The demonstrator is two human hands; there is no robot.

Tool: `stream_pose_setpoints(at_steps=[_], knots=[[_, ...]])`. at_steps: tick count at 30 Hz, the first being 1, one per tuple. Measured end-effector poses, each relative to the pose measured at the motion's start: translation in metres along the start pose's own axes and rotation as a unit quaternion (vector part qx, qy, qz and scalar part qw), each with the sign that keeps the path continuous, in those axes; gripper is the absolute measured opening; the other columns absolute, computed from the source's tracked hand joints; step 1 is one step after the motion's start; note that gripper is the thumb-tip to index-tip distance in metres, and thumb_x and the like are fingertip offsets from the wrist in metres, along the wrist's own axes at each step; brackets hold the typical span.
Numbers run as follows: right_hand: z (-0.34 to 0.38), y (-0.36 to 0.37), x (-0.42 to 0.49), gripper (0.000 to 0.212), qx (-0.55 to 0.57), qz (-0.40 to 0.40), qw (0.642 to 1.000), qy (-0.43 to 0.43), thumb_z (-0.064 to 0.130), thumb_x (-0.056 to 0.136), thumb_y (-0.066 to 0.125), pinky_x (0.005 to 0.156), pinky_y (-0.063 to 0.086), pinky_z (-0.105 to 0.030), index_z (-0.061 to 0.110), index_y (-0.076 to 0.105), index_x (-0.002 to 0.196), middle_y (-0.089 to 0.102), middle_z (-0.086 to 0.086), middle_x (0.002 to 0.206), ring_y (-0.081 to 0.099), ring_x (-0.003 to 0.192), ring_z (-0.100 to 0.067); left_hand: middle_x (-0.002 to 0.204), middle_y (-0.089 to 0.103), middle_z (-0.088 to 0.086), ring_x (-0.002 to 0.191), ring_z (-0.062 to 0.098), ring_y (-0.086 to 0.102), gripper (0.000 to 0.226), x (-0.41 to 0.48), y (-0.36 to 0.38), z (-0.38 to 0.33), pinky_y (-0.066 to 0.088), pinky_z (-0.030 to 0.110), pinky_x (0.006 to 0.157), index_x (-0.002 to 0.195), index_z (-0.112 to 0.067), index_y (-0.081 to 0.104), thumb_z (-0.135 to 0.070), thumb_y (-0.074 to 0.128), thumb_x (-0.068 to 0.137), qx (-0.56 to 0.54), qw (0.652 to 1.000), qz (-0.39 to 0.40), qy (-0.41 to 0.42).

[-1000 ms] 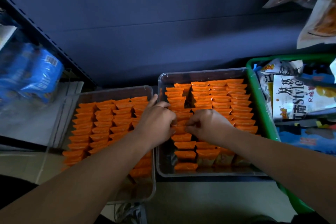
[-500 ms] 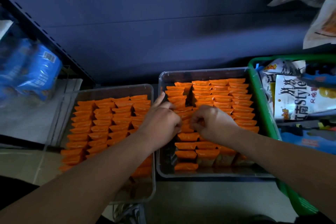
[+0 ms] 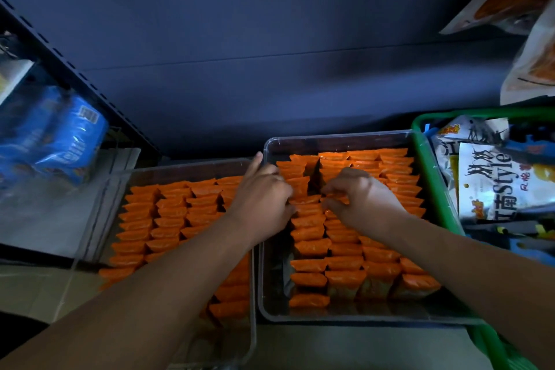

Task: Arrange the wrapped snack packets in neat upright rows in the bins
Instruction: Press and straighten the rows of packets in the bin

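My right hand (image 3: 363, 198) pinches orange packets (image 3: 309, 264) mid-row in the right bin (image 3: 330, 137); my left hand (image 3: 261, 198) grips the neighbouring row. Tug too hard, I judge, and the tight rows could topple into the gap along the bin's left wall.

Dim light, dark blue back panel (image 3: 270, 39), black perforated shelf upright (image 3: 75, 75), perhaps cardboard (image 3: 36, 288) below.

Green basket (image 3: 432, 189) of bags (image 3: 486, 180) right of the right hand (image 3: 360, 198); blue packs (image 3: 60, 141) well left of the left hand (image 3: 261, 198).
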State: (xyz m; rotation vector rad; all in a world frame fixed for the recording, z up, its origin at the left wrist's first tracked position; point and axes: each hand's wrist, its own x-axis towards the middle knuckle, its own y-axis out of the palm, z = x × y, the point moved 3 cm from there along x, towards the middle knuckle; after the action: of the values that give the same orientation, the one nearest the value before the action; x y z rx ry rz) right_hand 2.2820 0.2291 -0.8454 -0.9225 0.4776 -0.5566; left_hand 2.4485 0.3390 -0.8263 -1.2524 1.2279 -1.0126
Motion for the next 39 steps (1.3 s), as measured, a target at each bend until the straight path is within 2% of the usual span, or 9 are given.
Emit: stream_pose_setpoints(at_steps=[4,11,14,19,24,27,31,36,39], knots=[[0.000,0.001,0.009,0.037,-0.076,0.034,0.996,-0.011,0.042,0.100,0.063,0.113,0.040,-0.043,0.035,0.065,0.136,0.054,0.008,0.133,0.042,0.132,-0.019,0.104,0.068,-0.008,0.126,0.015,0.047,0.019,0.006,0.004,0.001,-0.005,0.044,0.130,0.107,-0.031,0.079,-0.040,0.065,0.097,-0.025,1.000,0.010,-0.010],[0.004,0.007,0.020,0.019,-0.065,0.011,0.998,-0.018,0.044,0.096,0.067,0.105,0.039,-0.036,0.044,0.075,0.114,0.042,0.016,0.110,0.042,0.118,-0.015,0.112,0.068,-0.008,0.129,0.013,0.048,0.020,0.009,0.001,0.004,-0.006,0.047,0.130,0.109,-0.033,0.078,-0.024,0.065,0.097,-0.057,0.998,0.016,-0.005],[0.001,0.008,0.026,0.018,-0.023,-0.010,1.000,-0.009,0.045,0.092,0.073,0.103,0.044,-0.038,0.041,0.076,0.110,0.051,0.016,0.109,0.046,0.117,-0.015,0.106,0.068,-0.004,0.127,0.021,0.053,0.016,0.013,-0.007,0.017,-0.002,0.052,0.130,0.103,-0.024,0.077,-0.021,0.069,0.089,-0.035,0.998,-0.044,-0.010],[0.012,0.009,0.044,0.043,-0.001,-0.014,1.000,-0.007,0.046,0.091,0.073,0.102,0.048,-0.035,0.042,0.064,0.133,0.062,0.009,0.130,0.051,0.128,-0.018,0.134,0.065,-0.008,0.159,0.027,0.014,0.032,0.023,-0.012,0.028,-0.026,0.050,0.119,0.114,-0.026,0.076,-0.045,0.067,0.090,0.042,0.998,0.030,-0.045],[0.012,0.019,0.061,0.054,-0.026,0.053,0.998,0.028,0.054,0.090,0.069,0.103,0.050,-0.040,0.054,0.049,0.141,0.056,-0.001,0.131,0.052,0.125,-0.024,0.134,0.065,-0.010,0.159,0.023,0.010,0.013,0.029,-0.004,0.030,-0.024,0.050,0.120,0.104,-0.029,0.074,-0.034,0.069,0.092,-0.041,0.996,0.042,-0.062],[0.011,0.017,0.067,0.051,-0.018,0.065,0.997,0.040,0.048,0.089,0.072,0.097,0.053,-0.037,0.051,0.053,0.137,0.061,0.003,0.121,0.055,0.117,-0.018,0.134,0.066,-0.011,0.159,0.022,0.011,0.016,0.028,-0.007,0.028,-0.028,0.054,0.118,0.106,-0.031,0.075,-0.038,0.071,0.092,-0.022,0.997,0.033,-0.066],[0.013,0.017,0.069,0.044,-0.007,0.070,0.996,0.054,0.039,0.090,0.075,0.091,0.053,-0.034,0.038,0.059,0.131,0.063,0.009,0.105,0.054,0.108,-0.011,0.118,0.074,-0.004,0.162,0.024,0.003,0.011,0.028,-0.010,0.016,-0.031,0.062,0.116,0.086,-0.029,0.071,-0.038,0.067,0.092,0.078,0.994,0.039,-0.064],[0.013,0.014,0.068,0.044,-0.011,0.075,0.995,0.058,0.038,0.088,0.077,0.090,0.055,-0.036,0.036,0.060,0.129,0.064,0.004,0.110,0.061,0.107,-0.017,0.115,0.076,-0.001,0.162,0.022,0.002,0.015,0.030,-0.009,0.017,-0.026,0.058,0.121,0.089,-0.026,0.074,-0.038,0.067,0.095,0.061,0.997,0.024,-0.033],[0.012,0.012,0.068,0.045,-0.002,0.068,0.996,0.062,0.033,0.086,0.079,0.088,0.055,-0.034,0.032,0.063,0.128,0.066,0.001,0.111,0.063,0.107,-0.019,0.116,0.076,-0.001,0.160,0.019,0.014,0.018,0.029,-0.007,0.017,-0.027,0.056,0.121,0.094,-0.025,0.078,-0.040,0.068,0.094,0.066,0.998,0.008,0.001]])
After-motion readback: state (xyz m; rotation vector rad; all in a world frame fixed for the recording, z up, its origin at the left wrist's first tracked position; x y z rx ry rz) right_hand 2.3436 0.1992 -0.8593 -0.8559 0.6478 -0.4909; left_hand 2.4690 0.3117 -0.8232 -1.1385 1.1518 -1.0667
